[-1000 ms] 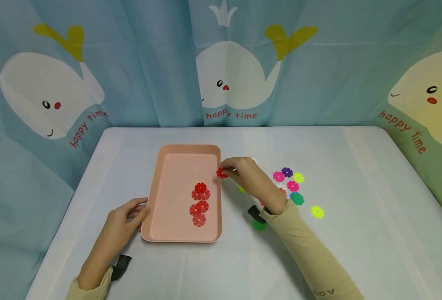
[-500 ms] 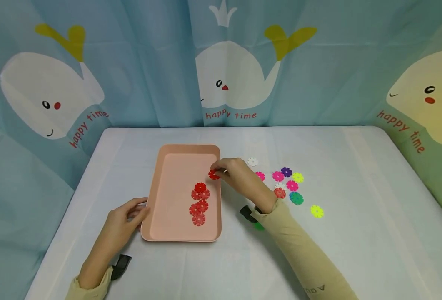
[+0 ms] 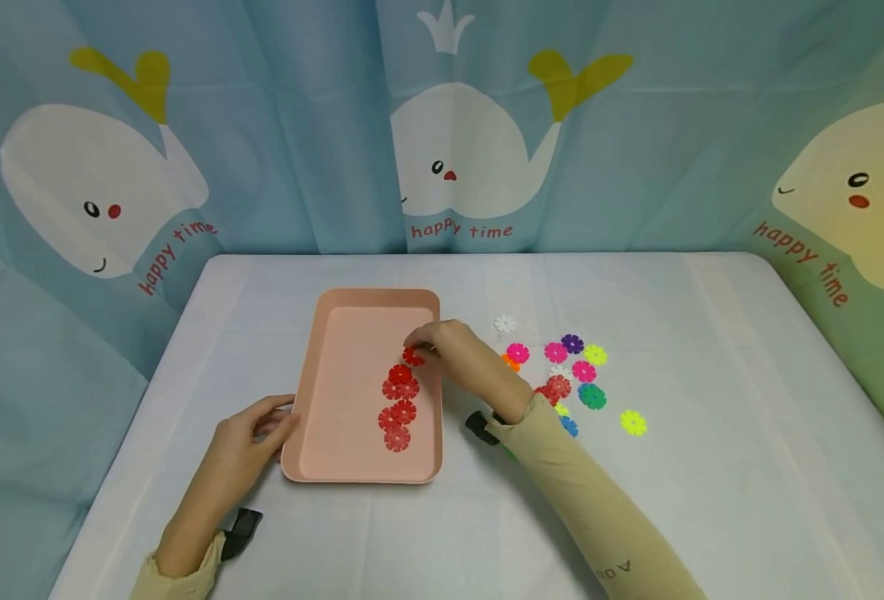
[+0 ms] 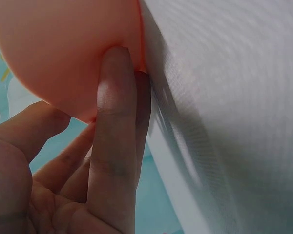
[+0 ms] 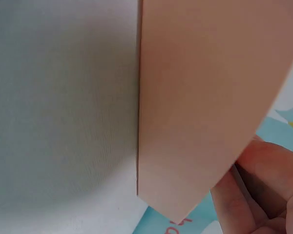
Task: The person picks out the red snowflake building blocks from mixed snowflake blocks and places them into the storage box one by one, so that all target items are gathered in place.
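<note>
A pink rectangular tray (image 3: pixel 347 396) lies on the white table, with several red plastic snowflake discs (image 3: pixel 400 390) in a rough column on its right half. My left hand (image 3: pixel 247 442) holds the tray's left side near the front corner. In the left wrist view, its fingers (image 4: pixel 116 92) lie against the outer wall and the thumb meets the rim. Over the tray's right side, my right hand (image 3: pixel 460 358) pinches another red snowflake disc (image 3: pixel 412 357) just behind the column. The right wrist view shows that hand (image 5: pixel 263 195) partly behind the tray wall (image 5: pixel 200 97), its fingertips hidden.
Right of the tray, loose snowflake discs lie scattered: a white one (image 3: pixel 505 323), pink (image 3: pixel 584 372), purple (image 3: pixel 572 344), teal (image 3: pixel 592 396), yellow (image 3: pixel 634 422), blue (image 3: pixel 569 426) and red (image 3: pixel 558 387). My right forearm covers some. A blue whale-print curtain (image 3: pixel 284 167) hangs behind the table.
My right hand has moved left and slightly nearer, carrying the red snowflake disc from the tray's right rim to above the discs inside. The left hand stays on the tray.
</note>
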Available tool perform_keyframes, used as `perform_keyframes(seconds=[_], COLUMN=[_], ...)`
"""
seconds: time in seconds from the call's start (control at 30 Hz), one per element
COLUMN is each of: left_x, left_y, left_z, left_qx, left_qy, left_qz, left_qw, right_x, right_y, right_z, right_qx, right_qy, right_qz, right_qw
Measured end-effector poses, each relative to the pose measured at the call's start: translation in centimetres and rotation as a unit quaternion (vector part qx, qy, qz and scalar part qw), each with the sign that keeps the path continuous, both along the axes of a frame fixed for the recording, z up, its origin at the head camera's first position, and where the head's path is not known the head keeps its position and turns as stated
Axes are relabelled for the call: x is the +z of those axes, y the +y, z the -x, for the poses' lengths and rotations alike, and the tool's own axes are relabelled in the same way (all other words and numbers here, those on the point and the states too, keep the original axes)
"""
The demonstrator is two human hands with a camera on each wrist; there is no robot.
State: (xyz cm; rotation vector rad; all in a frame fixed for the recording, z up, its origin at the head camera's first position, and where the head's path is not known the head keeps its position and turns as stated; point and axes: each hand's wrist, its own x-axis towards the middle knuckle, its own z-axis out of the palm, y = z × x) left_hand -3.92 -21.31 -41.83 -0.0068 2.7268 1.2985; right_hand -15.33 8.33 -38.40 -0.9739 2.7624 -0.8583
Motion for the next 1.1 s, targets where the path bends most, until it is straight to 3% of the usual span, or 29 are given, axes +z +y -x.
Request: perform_keyframes(seconds=[0.47,1.1], left_x=[-0.2,-0.1], left_y=[0.0,0.0], left_z=[0.0,0.0], left_qx=[-0.005,-0.002], left_qy=[0.014,0.009], left_qz=[0.002,0.003], left_qw=[0.9999,1.0], right_x=[-0.4,-1.0], right_y=[-0.9,-1.8], right_z=[0.2,1.2], right_qx=[0.005,0.025], right_qy=[-0.016,0.007], right_qz=[-0.022,-0.052], right_qw=[0.9996,0.9983])
